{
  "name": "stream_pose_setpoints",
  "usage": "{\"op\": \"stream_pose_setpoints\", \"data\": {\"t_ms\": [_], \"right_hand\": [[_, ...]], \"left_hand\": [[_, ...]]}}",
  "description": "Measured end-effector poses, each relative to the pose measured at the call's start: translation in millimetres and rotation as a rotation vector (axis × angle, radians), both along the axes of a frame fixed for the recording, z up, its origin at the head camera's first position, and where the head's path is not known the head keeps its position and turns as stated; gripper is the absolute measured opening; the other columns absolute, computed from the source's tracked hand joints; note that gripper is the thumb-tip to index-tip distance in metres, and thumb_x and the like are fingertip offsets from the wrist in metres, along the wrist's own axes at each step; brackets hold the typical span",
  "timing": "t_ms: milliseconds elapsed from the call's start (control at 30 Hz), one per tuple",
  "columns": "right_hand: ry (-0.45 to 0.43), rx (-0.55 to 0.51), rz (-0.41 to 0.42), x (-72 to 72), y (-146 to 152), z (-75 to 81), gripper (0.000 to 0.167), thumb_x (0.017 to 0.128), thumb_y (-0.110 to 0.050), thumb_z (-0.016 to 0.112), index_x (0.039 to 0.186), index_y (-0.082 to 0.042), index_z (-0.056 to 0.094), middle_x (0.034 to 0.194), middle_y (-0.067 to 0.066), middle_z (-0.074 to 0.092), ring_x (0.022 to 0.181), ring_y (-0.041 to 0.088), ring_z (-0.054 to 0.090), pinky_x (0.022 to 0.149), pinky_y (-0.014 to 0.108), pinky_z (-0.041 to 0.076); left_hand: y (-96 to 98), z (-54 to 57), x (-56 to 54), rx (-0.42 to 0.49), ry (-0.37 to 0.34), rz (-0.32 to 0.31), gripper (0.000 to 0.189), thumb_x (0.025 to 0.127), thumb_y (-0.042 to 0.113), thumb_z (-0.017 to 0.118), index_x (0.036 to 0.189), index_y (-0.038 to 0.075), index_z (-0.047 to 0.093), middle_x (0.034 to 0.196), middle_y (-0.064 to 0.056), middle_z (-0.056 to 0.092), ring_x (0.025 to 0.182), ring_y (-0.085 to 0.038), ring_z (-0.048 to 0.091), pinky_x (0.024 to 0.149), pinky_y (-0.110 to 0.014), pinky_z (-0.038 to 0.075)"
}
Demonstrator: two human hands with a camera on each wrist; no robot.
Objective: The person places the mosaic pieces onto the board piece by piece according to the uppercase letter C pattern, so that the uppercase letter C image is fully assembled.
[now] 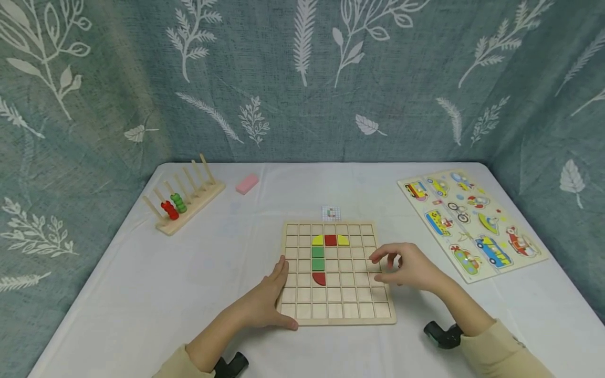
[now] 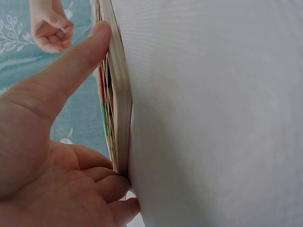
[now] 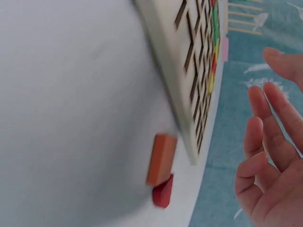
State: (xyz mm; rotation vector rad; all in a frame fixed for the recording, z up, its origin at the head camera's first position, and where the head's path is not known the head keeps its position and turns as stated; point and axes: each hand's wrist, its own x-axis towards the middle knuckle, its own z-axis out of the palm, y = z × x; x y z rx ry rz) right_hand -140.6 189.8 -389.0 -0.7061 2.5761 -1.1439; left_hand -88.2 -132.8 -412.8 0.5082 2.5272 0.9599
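Observation:
A wooden grid board (image 1: 348, 310) lies on the white table before me. On it sit two yellow quarter-round pieces, a red square (image 1: 330, 240), two green squares (image 1: 318, 258) and a red quarter-round piece (image 1: 319, 278). My left hand (image 1: 261, 303) rests against the board's near left corner, fingers along the left edge, thumb at the near edge. Over the right edge hovers my right hand (image 1: 413, 268), thumb and fingers apart, holding nothing. The right wrist view shows an orange block (image 3: 162, 160) and a red piece (image 3: 163, 192) on the table beside the board.
Behind the board lies a small patterned card (image 1: 331, 213). A wooden peg rack (image 1: 189, 211) with red and green beads stands at the back left, near a pink block (image 1: 247, 184). A vehicle picture puzzle (image 1: 468, 226) lies to the right.

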Motion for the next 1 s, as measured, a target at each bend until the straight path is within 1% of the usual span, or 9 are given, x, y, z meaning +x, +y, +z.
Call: {"op": "stream_pose_setpoints", "data": {"t_ms": [100,300,433,633,800,1000], "right_hand": [[0.017,0.014,0.006,0.1,8,-1.6,0.028,0.071,-0.014,0.078,0.096,-0.007,0.068,0.092,0.003,0.066,0.071,0.019,0.050,0.053,0.023,0.042],[0.016,0.044,-0.005,-0.6,22,-4.7,0.029,0.069,-0.014,0.079,0.095,-0.009,0.068,0.086,0.000,0.064,0.067,0.017,0.049,0.053,0.022,0.041],[0.022,0.065,-0.010,-2.4,30,-8.0,0.029,0.068,-0.012,0.079,0.095,-0.009,0.068,0.082,0.000,0.063,0.069,0.016,0.050,0.053,0.021,0.041],[0.008,0.098,-0.027,-5.5,38,-10.6,0.030,0.068,-0.016,0.079,0.095,-0.010,0.069,0.083,-0.002,0.064,0.071,0.015,0.052,0.052,0.021,0.039],[0.006,0.135,-0.020,-6.6,42,-11.0,0.031,0.068,-0.018,0.080,0.095,-0.010,0.069,0.085,-0.003,0.065,0.074,0.015,0.049,0.057,0.022,0.040],[-0.023,0.192,0.004,-6.7,43,-12.9,0.035,0.064,-0.011,0.080,0.096,-0.009,0.069,0.087,-0.006,0.063,0.076,0.015,0.048,0.064,0.025,0.041]], "left_hand": [[0.1,0.7,0.4,-0.004,-0.002,0.000,0.123,0.057,0.038,0.085,0.142,-0.010,0.010,0.150,-0.022,-0.002,0.136,-0.036,0.007,0.107,-0.052,0.016],[0.8,2.4,0.7,0.001,-0.005,0.003,0.123,0.057,0.037,0.085,0.142,-0.009,0.010,0.150,-0.021,-0.002,0.136,-0.035,0.007,0.107,-0.051,0.016],[0.9,2.6,0.5,0.008,0.000,-0.001,0.123,0.057,0.038,0.085,0.142,-0.010,0.009,0.150,-0.022,-0.002,0.136,-0.036,0.007,0.106,-0.052,0.016],[0.8,2.8,0.4,0.006,-0.005,-0.005,0.123,0.058,0.038,0.085,0.142,-0.010,0.009,0.150,-0.022,-0.002,0.136,-0.036,0.007,0.107,-0.052,0.016],[0.3,2.4,1.3,-0.001,-0.002,-0.008,0.123,0.058,0.037,0.085,0.142,-0.010,0.010,0.150,-0.022,-0.003,0.136,-0.036,0.007,0.106,-0.052,0.016],[-0.5,1.6,1.7,-0.004,0.001,-0.008,0.123,0.057,0.039,0.085,0.142,-0.010,0.009,0.149,-0.022,-0.003,0.136,-0.036,0.006,0.106,-0.053,0.016]]}}
